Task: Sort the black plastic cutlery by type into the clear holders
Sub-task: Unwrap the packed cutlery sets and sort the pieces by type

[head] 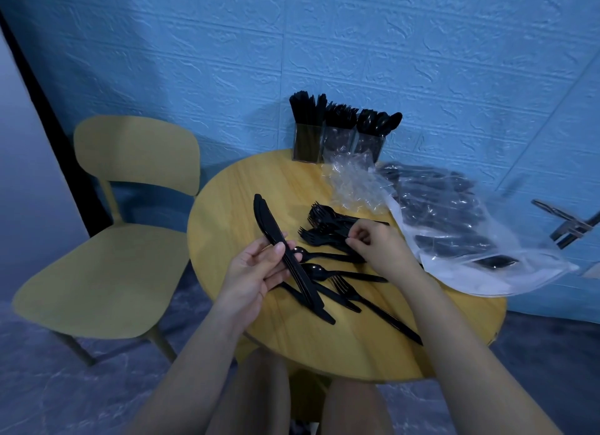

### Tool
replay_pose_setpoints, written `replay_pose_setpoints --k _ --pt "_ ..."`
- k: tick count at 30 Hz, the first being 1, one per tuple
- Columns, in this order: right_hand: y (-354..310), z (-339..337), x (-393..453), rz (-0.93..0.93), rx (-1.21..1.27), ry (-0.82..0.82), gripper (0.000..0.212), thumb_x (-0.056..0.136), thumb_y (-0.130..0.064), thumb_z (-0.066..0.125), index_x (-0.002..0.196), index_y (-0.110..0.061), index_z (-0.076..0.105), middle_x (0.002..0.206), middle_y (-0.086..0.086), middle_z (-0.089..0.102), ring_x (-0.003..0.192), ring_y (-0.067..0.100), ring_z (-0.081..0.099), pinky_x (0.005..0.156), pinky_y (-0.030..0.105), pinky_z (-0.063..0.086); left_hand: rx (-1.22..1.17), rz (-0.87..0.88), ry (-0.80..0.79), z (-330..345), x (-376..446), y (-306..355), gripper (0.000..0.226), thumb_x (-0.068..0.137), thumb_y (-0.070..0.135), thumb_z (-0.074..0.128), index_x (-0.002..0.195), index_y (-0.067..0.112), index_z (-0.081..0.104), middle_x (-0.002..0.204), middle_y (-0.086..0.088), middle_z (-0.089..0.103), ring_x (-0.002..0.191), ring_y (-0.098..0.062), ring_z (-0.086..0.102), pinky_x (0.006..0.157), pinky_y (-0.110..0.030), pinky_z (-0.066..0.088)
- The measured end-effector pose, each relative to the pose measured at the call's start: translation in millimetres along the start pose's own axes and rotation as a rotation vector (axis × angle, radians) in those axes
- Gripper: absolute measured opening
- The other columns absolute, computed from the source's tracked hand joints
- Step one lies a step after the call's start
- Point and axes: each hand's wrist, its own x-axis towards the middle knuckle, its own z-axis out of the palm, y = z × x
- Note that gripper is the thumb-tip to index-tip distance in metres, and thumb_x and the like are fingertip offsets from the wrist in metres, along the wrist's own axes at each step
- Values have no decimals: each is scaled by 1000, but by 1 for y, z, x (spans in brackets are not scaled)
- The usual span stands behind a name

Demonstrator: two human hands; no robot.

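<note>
While the left hand (256, 266) gripped a stack of knives (281, 252) above the round worktop (227, 207), fingers curled round the middle of the stack and blades pointing away toward the wall, the right hand (370, 243) pinched the handles of forks (319, 214) lying in a loose pile near the worktop's middle. More forks (311, 234) lay just in front of those, tines to the left. Between the hands lay two spoons (311, 256), bowls to the left, and nearer the person a single fork (344, 287) and some knives crossed one another, the fork's handle reaching toward the near edge. At the far edge, against the blue wall (422, 61), stood three clear holders (337, 141) in a row, touching: the left one held knives, the middle one forks, the right one spoons. Just in front of them lay crumpled clear wrapping (354, 184). To the right a large clear bag (454, 227) with more black cutlery inside hung over the worktop's edge. A yellow chair (130, 214) stood to the left of the worktop. A metal door handle (565, 223) showed at the right.
</note>
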Motion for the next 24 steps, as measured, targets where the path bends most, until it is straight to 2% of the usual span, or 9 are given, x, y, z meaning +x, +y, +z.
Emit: replay_pose_setpoints --k 4,7,10,12,15,18,21,24 --pt "5 4 0 -60 -60 -7 6 89 -23 63 91 -24 57 91 -6 61 91 14 58 76 36 52 -6 6 13 -1 0 0 18 87 9 55 103 11 62 85 0 74 78 -13 72 66 -24 58" --pt "4 7 -2 -174 -102 -24 19 87 -26 66 105 -23 60 104 -7 58 98 12 51 85 30 46 -51 32 41 -1 0 0 20 84 12 56 103 11 62 83 2 74 78 -12 71 68 -24 58" --pt "1 6 -4 -257 -70 -135 23 88 -28 65 111 -22 65 109 -8 61 103 9 51 93 26 42 -93 49 82 -2 2 0 17 88 10 54 103 12 61 83 3 73 78 -12 71 67 -22 58" --pt "1 5 -5 -282 -25 -188 22 88 -28 65 108 -21 69 105 -10 62 102 7 53 93 23 41 -95 46 89 -2 2 0 16 89 9 53 103 12 61 83 3 74 78 -12 71 65 -21 57" --pt "0 2 0 -237 40 -94 20 90 -30 62 107 -21 69 103 -12 62 99 6 53 88 19 39 -82 39 85 -1 2 -1 16 90 9 53 104 11 60 83 2 74 78 -13 72 65 -22 57" --pt "5 3 12 -141 -83 -2 23 93 -25 59 114 -20 67 110 -5 59 101 12 52 85 25 43 -69 38 79 0 2 -1 15 91 8 52 104 10 60 83 2 74 80 -15 72 66 -23 57" --pt "4 5 20 -105 -175 -84 28 93 -23 59 121 -23 62 115 0 53 107 19 50 89 34 45 -64 35 74 0 3 -1 16 90 8 53 104 9 60 84 0 74 80 -15 72 66 -24 58" --pt "-3 5 25 -114 -205 -139 31 92 -29 61 122 -23 61 115 0 51 106 19 51 88 33 46 -69 30 74 0 3 -1 19 87 9 55 105 9 60 85 0 74 80 -16 72 65 -24 57"
